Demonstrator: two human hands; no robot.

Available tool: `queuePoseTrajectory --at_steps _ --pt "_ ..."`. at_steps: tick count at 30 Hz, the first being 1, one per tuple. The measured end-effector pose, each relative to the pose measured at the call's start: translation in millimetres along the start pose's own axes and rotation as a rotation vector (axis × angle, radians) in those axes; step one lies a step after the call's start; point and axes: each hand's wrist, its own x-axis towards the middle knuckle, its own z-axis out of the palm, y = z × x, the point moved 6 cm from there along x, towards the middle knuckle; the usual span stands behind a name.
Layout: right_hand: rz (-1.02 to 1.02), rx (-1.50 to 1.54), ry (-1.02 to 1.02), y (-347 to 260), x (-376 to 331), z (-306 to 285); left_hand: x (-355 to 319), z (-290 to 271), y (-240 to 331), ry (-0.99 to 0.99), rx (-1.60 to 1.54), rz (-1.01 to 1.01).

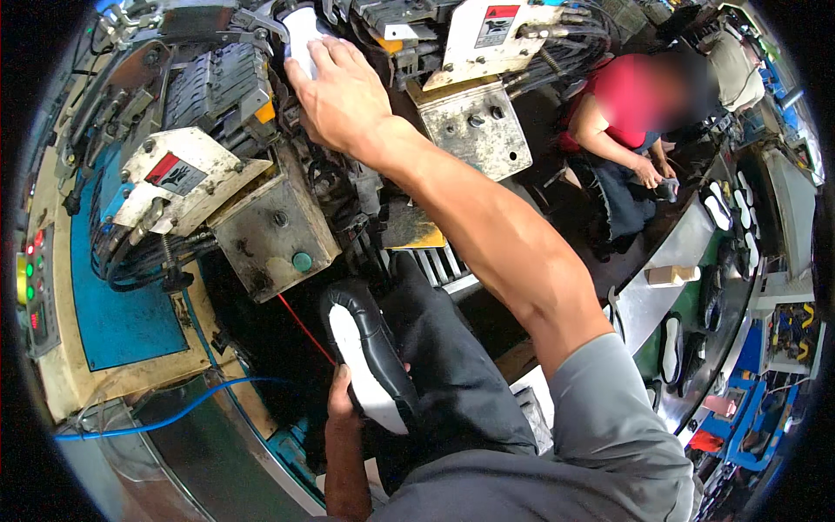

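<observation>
Left hand (344,409), low in the view, is where we begin: its fingers are closed around a black shoe (370,348) with a white sole, held sole-up beside our dark trouser leg (444,365). To its left we note a blue hose (165,418) crossing the bench, and a control panel (33,287) with red and green lamps at the far edge. Moving rightward and up, our right hand (339,91) lies flat, fingers together, on a white shoe part (304,35) seated in the grey machine (261,200); we see no grip closed around it. Further right, another person in a red shirt (631,96) works at a curved conveyor (687,261) carrying soles.
</observation>
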Motion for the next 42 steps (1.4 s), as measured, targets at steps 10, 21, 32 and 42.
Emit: queuePoseTrajectory --at_steps 10,21,32,42 --pt "-0.023 0.032 0.034 -8.5 18.5 -34.3 28.1 -34.7 -12.4 0.058 0.1 0.007" --pt "0.379 0.692 0.05 -39.3 -151.4 -69.6 10.9 20.9 32.1 0.173 0.116 0.053" --pt "1.558 2.037 -0.055 -108.0 -384.5 -95.5 -46.9 82.5 -42.0 -0.171 0.106 0.116" --pt "1.497 1.758 0.066 -118.8 -411.3 -128.4 -97.8 68.2 -73.9 0.193 1.169 0.546"
